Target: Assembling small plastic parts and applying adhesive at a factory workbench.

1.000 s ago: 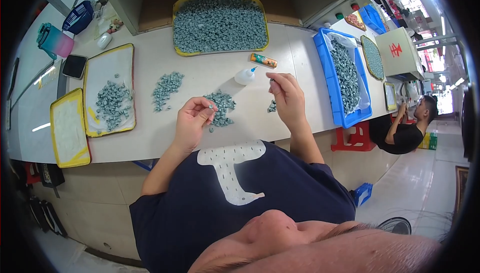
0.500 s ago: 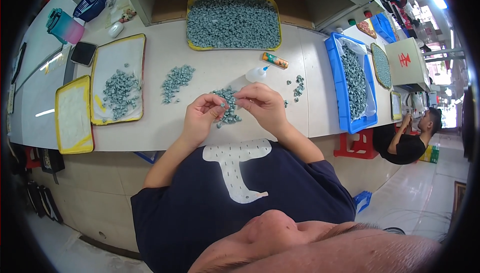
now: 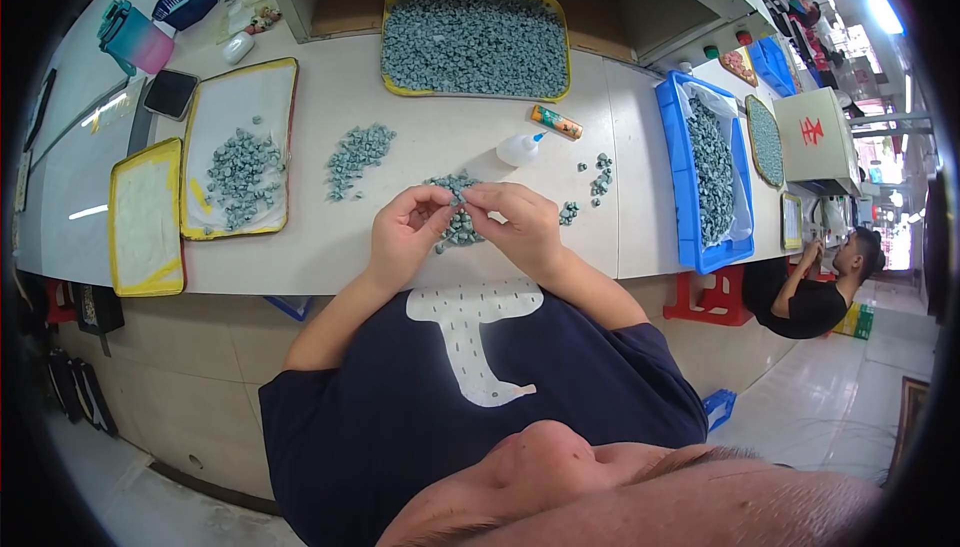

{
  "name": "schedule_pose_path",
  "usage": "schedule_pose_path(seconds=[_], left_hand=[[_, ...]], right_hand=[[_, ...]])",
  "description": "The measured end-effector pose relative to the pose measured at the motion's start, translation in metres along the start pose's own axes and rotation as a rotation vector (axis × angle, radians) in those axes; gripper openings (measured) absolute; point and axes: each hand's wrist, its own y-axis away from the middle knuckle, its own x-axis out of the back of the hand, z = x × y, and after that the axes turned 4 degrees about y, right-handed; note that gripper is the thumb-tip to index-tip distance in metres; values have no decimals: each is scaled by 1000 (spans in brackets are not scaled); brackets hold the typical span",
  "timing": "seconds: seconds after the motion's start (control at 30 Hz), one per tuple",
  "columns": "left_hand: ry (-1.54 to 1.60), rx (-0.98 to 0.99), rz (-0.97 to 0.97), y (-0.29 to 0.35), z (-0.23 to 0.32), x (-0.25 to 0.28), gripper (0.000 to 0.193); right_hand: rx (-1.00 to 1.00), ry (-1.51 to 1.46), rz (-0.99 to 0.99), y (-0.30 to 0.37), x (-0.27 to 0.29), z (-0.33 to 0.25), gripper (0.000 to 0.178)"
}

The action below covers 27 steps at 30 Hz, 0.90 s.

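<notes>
My left hand (image 3: 405,232) and my right hand (image 3: 522,222) meet over a pile of small blue-green pieces (image 3: 460,233) near the table's front edge. Both hands are closed in a pinch, thumb against forefinger, with the fingertips almost touching. A tiny blue-green piece seems to sit at the left fingertips; what the right fingertips hold is too small to make out. Just beyond my right hand stands a white squeeze bottle (image 3: 518,151) with a blue tip. A loose heap of like pieces (image 3: 360,155) lies to the left, and several more pieces (image 3: 601,177) lie to the right.
A yellow-rimmed tray full of pieces (image 3: 568,52) stands at the back. Left are a part-filled tray (image 3: 290,117), another yellow-edged tray (image 3: 140,207) and a phone (image 3: 171,95). An orange-green tube (image 3: 556,122) lies behind the bottle. Right, a blue crate (image 3: 688,237); beyond, a seated person (image 3: 800,297).
My fingertips have come together over the pile; the right hand has moved slightly left and down. Several pieces beside my right hand now show more fully. The view has shifted slightly.
</notes>
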Motion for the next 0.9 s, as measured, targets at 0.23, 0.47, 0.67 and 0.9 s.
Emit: schedule_pose_path(seconds=[0.23,0.47,0.67,0.9], left_hand=[[-131,-130,16,1,0,5,16],[-312,-230,45,6,10,11,14],[-508,-400,95,7,13,13,14],[-693,-588,10,4,16,14,16]], right_hand=[[75,31,0,3,-9,-3,22],[86,36,6,4,-18,-8,21],[-9,-63,18,8,-28,-7,19],[16,-89,-8,12,-22,-3,19]])
